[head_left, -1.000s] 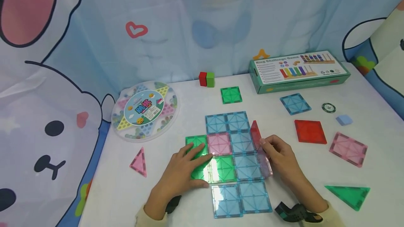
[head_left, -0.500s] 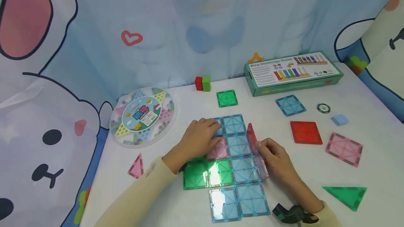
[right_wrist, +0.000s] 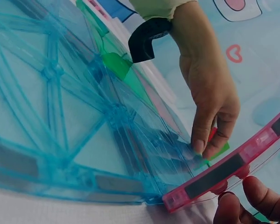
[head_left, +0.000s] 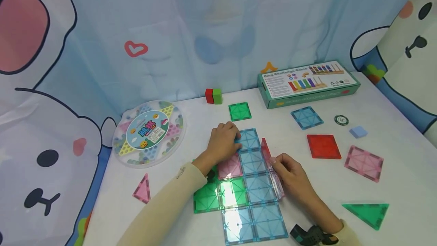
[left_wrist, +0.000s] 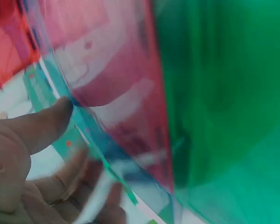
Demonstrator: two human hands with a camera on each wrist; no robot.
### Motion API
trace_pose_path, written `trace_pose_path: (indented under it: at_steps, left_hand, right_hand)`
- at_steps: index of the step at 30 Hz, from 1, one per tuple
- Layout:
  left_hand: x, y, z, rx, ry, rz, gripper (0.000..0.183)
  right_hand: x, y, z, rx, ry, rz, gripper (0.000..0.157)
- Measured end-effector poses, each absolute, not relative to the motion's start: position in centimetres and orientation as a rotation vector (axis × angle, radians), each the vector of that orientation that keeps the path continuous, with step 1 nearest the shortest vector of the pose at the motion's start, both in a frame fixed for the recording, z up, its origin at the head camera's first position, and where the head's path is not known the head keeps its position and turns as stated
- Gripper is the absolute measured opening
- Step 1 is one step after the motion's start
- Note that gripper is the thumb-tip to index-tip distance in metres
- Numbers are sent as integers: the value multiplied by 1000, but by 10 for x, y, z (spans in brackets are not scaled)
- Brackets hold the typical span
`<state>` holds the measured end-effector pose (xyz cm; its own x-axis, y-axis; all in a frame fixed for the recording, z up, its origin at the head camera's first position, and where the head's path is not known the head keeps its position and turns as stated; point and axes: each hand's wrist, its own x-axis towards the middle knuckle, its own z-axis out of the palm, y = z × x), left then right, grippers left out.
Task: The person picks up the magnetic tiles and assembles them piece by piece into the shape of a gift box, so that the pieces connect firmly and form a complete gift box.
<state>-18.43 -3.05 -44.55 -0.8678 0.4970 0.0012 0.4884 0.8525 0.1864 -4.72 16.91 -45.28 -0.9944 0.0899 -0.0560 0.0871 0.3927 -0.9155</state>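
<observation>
Right hand [head_left: 291, 175]: grip closed, thumb and forefinger pinching an upright pink translucent plastic tile [head_left: 265, 149]; the tile stands along the right side of a column of flat blue translucent square tiles [head_left: 253, 161] on the white worktop [head_left: 322, 175], its base line running away from the person; it lies left of and beyond the right fingertips, so the right hand is the nearer; left hand [head_left: 222, 142] is across the column, fingers bent near the farthest visible blue tile; whether that grip holds anything cannot be told; the pink tile appears glossy and see-through, its rim bearing dark grey inserts; a paler pink translucent panel [head_left: 277, 185] adjoins its near end.
</observation>
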Motion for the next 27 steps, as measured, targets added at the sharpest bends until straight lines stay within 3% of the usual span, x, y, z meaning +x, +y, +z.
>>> trace_pose_path:
  at_steps: [5,10,13,20,27]
  left_hand:
    - [-185,-29,-447,711,2955,222,68]
    - [-188,-31,-448,688,2972,299,63]
    - [-183,-34,-444,781,3045,283,57]
    - [-164,-47,-419,1108,3155,454,18]
    - [-153,-52,-407,1169,3086,523,19]
  right_hand:
    - [-50,172,-463,-191,-2634,1719,27]
    - [-50,171,-465,-198,-2629,1737,28]
    - [-49,170,-465,-198,-2634,1728,28]
    - [-48,168,-463,-179,-2638,1708,30]
    - [-50,171,-463,-174,-2653,1672,29]
